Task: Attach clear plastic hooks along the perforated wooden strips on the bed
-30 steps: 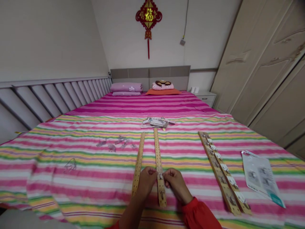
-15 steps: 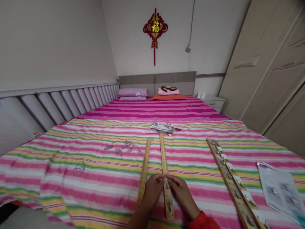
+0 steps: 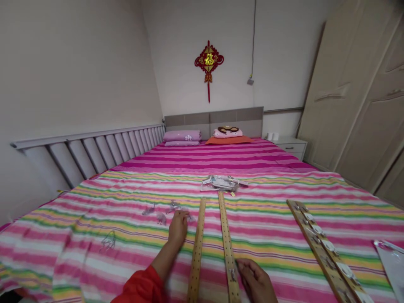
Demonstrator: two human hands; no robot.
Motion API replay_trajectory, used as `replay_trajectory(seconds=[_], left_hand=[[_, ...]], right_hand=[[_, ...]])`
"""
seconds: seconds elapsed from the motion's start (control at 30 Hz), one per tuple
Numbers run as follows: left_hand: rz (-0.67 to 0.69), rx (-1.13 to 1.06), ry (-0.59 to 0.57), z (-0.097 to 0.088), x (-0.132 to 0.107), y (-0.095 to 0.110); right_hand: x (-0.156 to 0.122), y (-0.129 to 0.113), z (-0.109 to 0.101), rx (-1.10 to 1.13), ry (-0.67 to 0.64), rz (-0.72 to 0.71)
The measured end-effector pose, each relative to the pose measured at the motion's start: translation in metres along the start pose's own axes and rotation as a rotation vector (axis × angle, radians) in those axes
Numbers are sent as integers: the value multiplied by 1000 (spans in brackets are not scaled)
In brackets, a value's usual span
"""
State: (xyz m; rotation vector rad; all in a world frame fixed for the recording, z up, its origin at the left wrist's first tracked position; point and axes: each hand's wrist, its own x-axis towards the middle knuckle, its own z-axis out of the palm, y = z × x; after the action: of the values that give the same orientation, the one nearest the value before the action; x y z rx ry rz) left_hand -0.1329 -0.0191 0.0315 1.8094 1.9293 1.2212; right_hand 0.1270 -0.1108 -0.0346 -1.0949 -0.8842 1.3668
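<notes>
My left hand [image 3: 178, 228] reaches over a group of small clear plastic bags [image 3: 161, 218] with tiny metal parts inside. Its fingers are blurred and partly hidden, so their grip does not show. Close to the right edge of a narrow wooden strip with holes [image 3: 224, 223] is my right hand [image 3: 256, 281]. Its thumb and fingers are drawn together; whatever they may hold is too small to make out. A small metal fitting [image 3: 232, 274] sits on that strip beside the fingertips. A second perforated wooden strip [image 3: 198, 240] lies to the left, between my hands.
Flat plastic packets [image 3: 221, 182] lie beyond the strips. To the right are wooden strips with metal pieces and white discs [image 3: 328, 248] and a clear package [image 3: 391, 261]. A tangle of thin wire [image 3: 109, 240] lies left on the striped bedsheet [image 3: 142, 269].
My left hand has left the metal fitting on the strip and moved forward and left to the small bags. My right hand has drawn slightly away to the right. The view has tilted up.
</notes>
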Motion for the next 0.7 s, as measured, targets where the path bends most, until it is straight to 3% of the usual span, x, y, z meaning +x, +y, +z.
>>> replay_trajectory(seconds=[0.2,0.3,0.53,0.7], left_hand=[[126,489,-237,5,14,-3],[167,613,-326,4,19,1],[168,535,-383,-10,21,-6],[58,375,-270,-15,15,-5]], right_hand=[[3,2,-1,72,-30,66],[2,1,0,84,-22,60],[-2,-7,3,52,-12,65],[-3,-8,5,53,-11,46]])
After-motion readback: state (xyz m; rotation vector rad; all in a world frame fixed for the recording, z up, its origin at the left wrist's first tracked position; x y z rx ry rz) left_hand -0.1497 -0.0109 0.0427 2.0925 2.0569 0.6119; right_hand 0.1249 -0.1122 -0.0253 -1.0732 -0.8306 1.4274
